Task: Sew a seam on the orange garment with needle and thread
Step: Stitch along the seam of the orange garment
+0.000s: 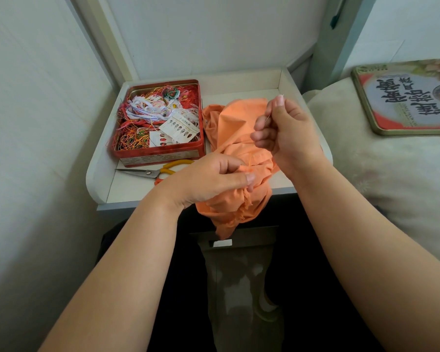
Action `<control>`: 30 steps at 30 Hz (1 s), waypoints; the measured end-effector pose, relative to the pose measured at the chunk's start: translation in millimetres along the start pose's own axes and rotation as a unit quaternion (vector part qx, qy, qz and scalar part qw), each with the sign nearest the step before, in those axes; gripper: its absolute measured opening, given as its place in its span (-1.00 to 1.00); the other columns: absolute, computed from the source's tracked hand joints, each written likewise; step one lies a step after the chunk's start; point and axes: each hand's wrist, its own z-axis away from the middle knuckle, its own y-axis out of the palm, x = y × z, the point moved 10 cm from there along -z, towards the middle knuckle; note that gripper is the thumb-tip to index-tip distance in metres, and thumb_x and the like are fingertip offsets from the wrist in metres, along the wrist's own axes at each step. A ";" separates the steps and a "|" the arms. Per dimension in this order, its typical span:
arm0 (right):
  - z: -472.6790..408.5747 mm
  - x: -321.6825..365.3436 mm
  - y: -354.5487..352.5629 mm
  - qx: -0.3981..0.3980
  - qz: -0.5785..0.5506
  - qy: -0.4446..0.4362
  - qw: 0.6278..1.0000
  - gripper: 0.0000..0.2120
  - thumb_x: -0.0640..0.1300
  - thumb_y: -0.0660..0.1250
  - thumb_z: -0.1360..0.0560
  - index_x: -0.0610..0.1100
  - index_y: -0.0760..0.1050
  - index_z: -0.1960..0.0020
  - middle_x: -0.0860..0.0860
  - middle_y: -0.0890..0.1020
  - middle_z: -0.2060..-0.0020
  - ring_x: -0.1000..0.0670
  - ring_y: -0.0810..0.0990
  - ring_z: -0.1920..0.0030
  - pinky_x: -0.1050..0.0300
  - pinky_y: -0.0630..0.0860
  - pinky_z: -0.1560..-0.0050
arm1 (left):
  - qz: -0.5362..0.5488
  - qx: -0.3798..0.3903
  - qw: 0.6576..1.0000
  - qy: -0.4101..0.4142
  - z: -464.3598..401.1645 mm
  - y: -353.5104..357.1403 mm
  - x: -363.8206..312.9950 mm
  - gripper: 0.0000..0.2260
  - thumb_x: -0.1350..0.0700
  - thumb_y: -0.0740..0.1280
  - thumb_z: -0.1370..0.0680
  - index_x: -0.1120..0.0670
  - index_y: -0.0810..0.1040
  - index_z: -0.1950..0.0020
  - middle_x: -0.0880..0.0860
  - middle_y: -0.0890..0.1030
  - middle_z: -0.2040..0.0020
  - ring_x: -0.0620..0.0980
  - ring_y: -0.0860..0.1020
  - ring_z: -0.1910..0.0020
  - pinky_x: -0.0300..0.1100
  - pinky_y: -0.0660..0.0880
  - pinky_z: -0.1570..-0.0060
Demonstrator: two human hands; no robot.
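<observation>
White tabletop (241, 83) beside a bed. Orange garment (235, 138) at 3 o'clock of the red thread tin (160, 151), draped over the front edge. Left hand (208, 181) fingers bunch the cloth; right hand (287, 133) fingers pinch the needle (269, 115). Scissors (150, 172) at the tin's 6 o'clock.

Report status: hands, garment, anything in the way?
Left hand pinches orange garment at the seam. Right hand raised, pinching needle. Scissors and thread tin sit left of the garment, off the work.
</observation>
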 end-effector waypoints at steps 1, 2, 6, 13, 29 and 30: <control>-0.8 0.6 -4.2 -0.017 -0.002 -0.002 1.000 -0.68 -0.07 0.00 -0.70 -0.13 0.35 0.16 0.03 0.56 0.47 0.09 0.57 0.51 0.28 0.46 0.51 | -0.009 0.016 1.000 -0.005 0.5 4.0 0.0 -0.81 0.07 0.34 -0.57 0.01 0.65 0.23 0.07 0.64 0.26 -0.17 0.53 0.21 -0.38 0.41 0.13; -1.6 1.0 -8.4 -0.033 -0.006 -0.002 0.999 -0.68 -0.07 0.00 -0.70 -0.13 0.35 0.17 0.04 0.56 0.49 0.10 0.55 0.51 0.28 0.45 0.51 | -0.016 0.028 0.999 -0.008 0.3 6.6 0.9 -0.82 0.06 0.35 -0.56 0.00 0.64 0.22 0.14 0.63 0.25 -0.16 0.52 0.22 -0.38 0.41 0.14; -2.0 2.9 -16.3 -0.064 -0.014 -0.004 0.998 -0.68 -0.08 0.00 -0.70 -0.13 0.35 0.18 0.04 0.54 0.50 0.10 0.52 0.52 0.27 0.43 0.51 | -0.014 0.033 0.999 -0.009 -1.3 5.7 3.1 -0.85 0.03 0.36 -0.55 0.00 0.65 0.20 0.21 0.64 0.17 -0.11 0.54 0.19 -0.32 0.43 0.10; -6.1 4.7 -19.0 -0.077 0.002 -0.015 0.997 -0.67 -0.08 0.00 -0.70 -0.13 0.36 0.18 0.04 0.53 0.50 0.09 0.50 0.54 0.26 0.41 0.52 | -0.019 0.042 0.999 -0.005 -0.7 4.4 5.3 -0.80 -0.03 0.37 -0.54 0.07 0.66 0.16 0.26 0.61 0.17 -0.06 0.51 0.19 -0.25 0.41 0.10; -0.5 -18.1 8.8 0.023 0.194 0.031 0.980 -0.67 -0.04 0.10 -0.67 -0.13 0.46 0.20 -0.02 0.57 0.31 0.06 0.37 0.54 0.25 0.26 0.51 | 0.064 -0.130 0.989 -0.018 -1.0 -29.9 15.9 -0.87 0.00 0.34 -0.55 -0.02 0.64 0.14 -0.04 0.63 0.19 -0.15 0.55 0.17 -0.23 0.45 0.05; 1.5 -20.4 8.2 0.011 0.213 0.031 0.977 -0.67 -0.04 0.12 -0.67 -0.11 0.47 0.20 -0.01 0.51 0.34 0.07 0.37 0.53 0.23 0.26 0.50 | 0.069 -0.159 0.985 -0.016 -0.5 -36.1 16.4 -0.84 -0.02 0.32 -0.57 -0.02 0.64 0.13 0.00 0.62 0.17 -0.12 0.54 0.16 -0.21 0.44 0.05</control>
